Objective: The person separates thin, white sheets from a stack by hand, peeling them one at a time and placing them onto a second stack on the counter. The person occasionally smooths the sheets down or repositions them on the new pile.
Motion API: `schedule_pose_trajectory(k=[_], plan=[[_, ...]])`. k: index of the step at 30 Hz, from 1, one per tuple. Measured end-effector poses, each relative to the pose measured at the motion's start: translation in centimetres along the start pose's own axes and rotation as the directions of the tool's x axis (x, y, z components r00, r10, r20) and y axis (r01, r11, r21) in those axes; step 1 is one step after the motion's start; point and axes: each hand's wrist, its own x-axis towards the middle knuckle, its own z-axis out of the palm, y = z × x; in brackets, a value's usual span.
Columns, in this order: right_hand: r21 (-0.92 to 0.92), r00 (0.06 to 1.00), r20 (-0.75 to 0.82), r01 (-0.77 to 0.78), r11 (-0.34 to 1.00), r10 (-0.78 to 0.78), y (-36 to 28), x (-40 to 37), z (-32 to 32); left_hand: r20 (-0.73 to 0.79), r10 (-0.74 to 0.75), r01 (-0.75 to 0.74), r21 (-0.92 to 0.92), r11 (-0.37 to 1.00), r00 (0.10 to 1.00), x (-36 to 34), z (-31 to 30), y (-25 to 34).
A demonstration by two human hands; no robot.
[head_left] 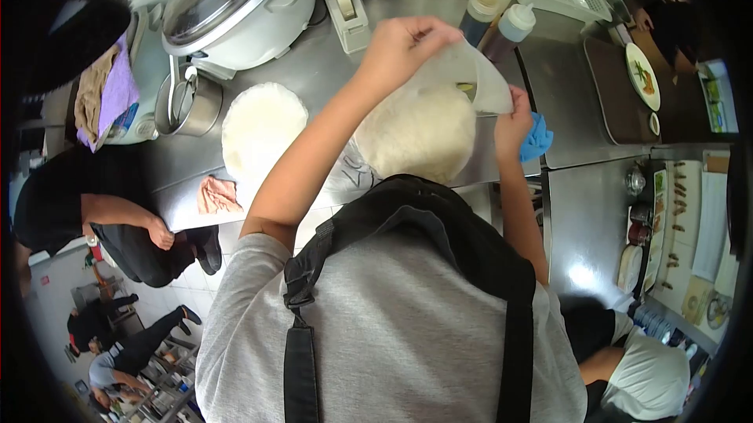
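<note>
Between my two hands a thin, translucent wrapper sheet [492, 87] is stretched, its far edge lifted and partly folded. My left hand [412, 40] pinches it at the upper left, fingers pressed together. At the right edge my right hand [514, 114] grips the same sheet between thumb and fingers. Directly below lies a round stack of pale wrappers [423, 136], overlapped by the sheet in this view. A plastic bag [353, 172] with dark writing shows at the stack's lower left. To the left of my left forearm is a second pale round stack [265, 126].
A large rice cooker [235, 11], a metal pot [188, 103] and a tape dispenser [345, 15] stand along the back left. Squeeze bottles [514, 24] are just beyond my hands. A blue cloth [537, 138] lies by my right wrist, a pink cloth [218, 195] at the front edge. Other people are nearby.
</note>
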Motion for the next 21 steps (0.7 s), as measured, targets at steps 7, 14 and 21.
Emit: schedule_pose_trajectory(k=[7, 14, 21], plan=[[0.4, 0.944, 0.28, 0.052, 0.915, -0.175, -4.4, 0.7, 2.5, -0.384, -0.065, 0.023, -0.111, 0.994, 0.921, -4.4, -4.5, -1.1], [0.43, 0.896, 0.432, -0.301, 0.851, 0.098, -10.6, -4.3, 5.2, -0.624, -0.449, 0.485, -0.126, 0.865, 0.639, -15.9, -7.2, -0.8], [0.183, 0.749, 0.662, -0.202, 0.962, 0.031, -15.4, -7.7, 13.5, -0.719, -0.511, 0.464, -0.29, 0.837, 0.472, -23.7, -13.8, -3.5]])
